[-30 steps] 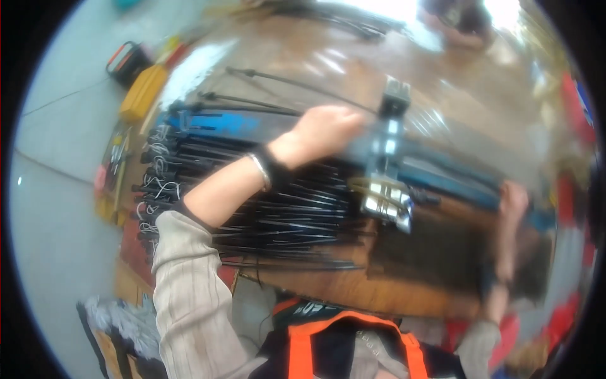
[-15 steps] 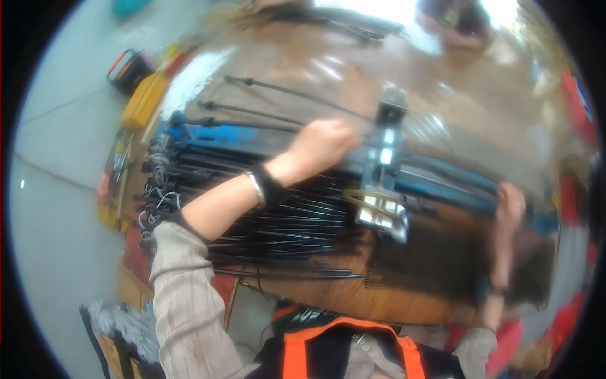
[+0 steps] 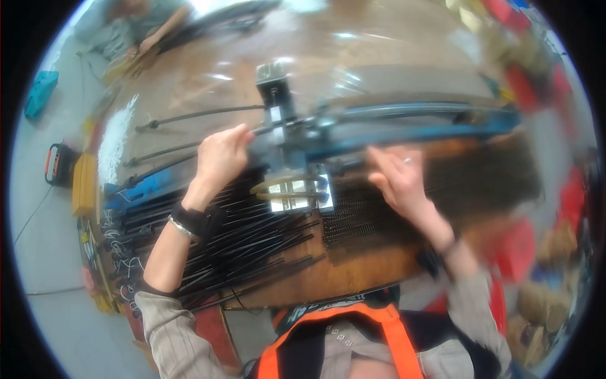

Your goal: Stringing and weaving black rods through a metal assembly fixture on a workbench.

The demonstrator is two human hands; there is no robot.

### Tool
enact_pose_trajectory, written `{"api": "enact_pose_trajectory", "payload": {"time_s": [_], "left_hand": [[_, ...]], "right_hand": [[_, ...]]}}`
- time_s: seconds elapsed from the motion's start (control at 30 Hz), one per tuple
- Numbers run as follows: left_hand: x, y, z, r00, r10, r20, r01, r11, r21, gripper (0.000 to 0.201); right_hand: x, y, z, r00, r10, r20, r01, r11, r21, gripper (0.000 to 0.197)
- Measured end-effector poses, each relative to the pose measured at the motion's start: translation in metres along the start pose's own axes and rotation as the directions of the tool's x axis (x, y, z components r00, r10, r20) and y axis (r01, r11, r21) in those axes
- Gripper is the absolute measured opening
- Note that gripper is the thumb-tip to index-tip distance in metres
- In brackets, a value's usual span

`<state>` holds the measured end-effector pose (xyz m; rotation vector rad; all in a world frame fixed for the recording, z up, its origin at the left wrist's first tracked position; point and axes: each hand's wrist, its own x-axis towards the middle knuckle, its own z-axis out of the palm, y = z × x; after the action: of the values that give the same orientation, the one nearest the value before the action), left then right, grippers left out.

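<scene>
My left hand (image 3: 221,155) is closed beside a metal fixture (image 3: 278,123), its fingers pinched around a slim black rod (image 3: 165,169) that runs out to the left. To the right of the fixture, my right hand (image 3: 404,177) hovers with thumb and fingers apart and nothing visible between them; it is slightly blurred. The fixture has a black block on top, shiny plates (image 3: 293,196) at its near end and yellowish tubes over them. A blue rail (image 3: 416,136) extends right from it, with dark rods along it.
Many black rods (image 3: 240,234) lie in a pile at the near left. Dark, ribbed thin pieces (image 3: 391,215) cover the board at right. A yellow box (image 3: 84,183) stands past the left edge. Another person (image 3: 142,31) works at the far left; red containers (image 3: 517,249) are at right.
The view has swung right, so the fixture appears farther left. My right hand has come from the rail's far right end toward the fixture. My left hand stays just left of it.
</scene>
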<state>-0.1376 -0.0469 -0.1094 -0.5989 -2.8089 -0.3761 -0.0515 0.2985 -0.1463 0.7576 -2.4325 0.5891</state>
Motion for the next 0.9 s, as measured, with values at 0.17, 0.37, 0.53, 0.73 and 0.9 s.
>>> {"api": "enact_pose_trajectory", "payload": {"time_s": [0.17, 0.37, 0.53, 0.73, 0.9], "left_hand": [[-0.002, -0.001, -0.002, 1.0, -0.027, 0.011, 0.028, 0.999, -0.034, 0.019], [-0.004, -0.001, 0.004, 0.995, 0.082, -0.062, -0.08, 0.996, 0.036, 0.017], [0.003, -0.019, -0.001, 0.947, 0.312, -0.077, -0.3, 0.945, 0.133, 0.015], [0.042, -0.103, -0.016, 0.94, 0.025, 0.339, -0.108, 0.968, 0.227, 0.051], [0.05, -0.177, 0.032, 0.94, -0.181, 0.289, 0.108, 0.962, 0.249, 0.053]], "right_hand": [[0.02, -0.01, 0.025, 0.99, 0.078, 0.114, -0.104, 0.963, 0.248, 0.027], [0.004, -0.006, 0.033, 0.977, 0.171, 0.126, -0.212, 0.842, 0.497, 0.029], [-0.008, 0.003, 0.015, 0.971, 0.097, 0.22, -0.124, 0.986, 0.109, 0.035], [-0.049, -0.071, 0.0, 0.886, -0.161, 0.435, 0.126, 0.986, 0.11, 0.031], [-0.044, -0.059, 0.017, 0.833, -0.26, 0.488, 0.169, 0.96, 0.224, 0.026]]}}
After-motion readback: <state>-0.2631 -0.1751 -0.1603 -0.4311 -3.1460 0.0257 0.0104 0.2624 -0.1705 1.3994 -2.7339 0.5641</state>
